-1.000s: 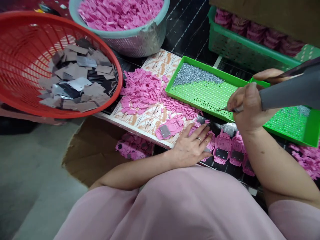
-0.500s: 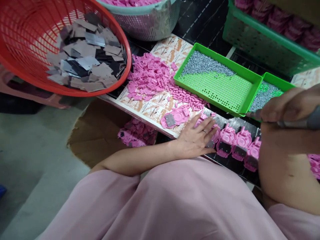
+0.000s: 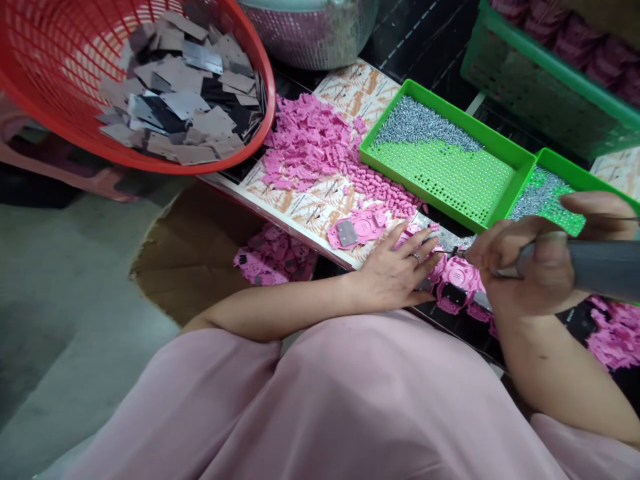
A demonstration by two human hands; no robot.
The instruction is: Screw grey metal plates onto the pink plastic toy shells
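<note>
My left hand (image 3: 393, 270), a ring on one finger, lies flat with fingers spread over the left end of a row of pink plastic housings (image 3: 460, 275), partly hiding them. Several housings carry grey or black plates. My right hand (image 3: 530, 267) is wrapped around a grey electric screwdriver (image 3: 605, 270), held sideways with its bit pointing left. The bit's tip is over the row, close to my left fingers; whether it touches a screw I cannot tell. Left of my left hand, a separate pink housing with a grey plate (image 3: 347, 234) lies on the table.
Behind the row stand a green tray of screws (image 3: 500, 220) and a second green tray (image 3: 575, 230). Loose pink pieces (image 3: 305, 143) are heaped to their left. A red basket of flat plates (image 3: 267, 127) stands far left, a carton (image 3: 165, 267) below the table edge.
My right hand has brought the screwdriver left and down, from beside the smaller tray to the row near my left hand. The left hand stays spread on the housings. The view has shifted slightly.
</note>
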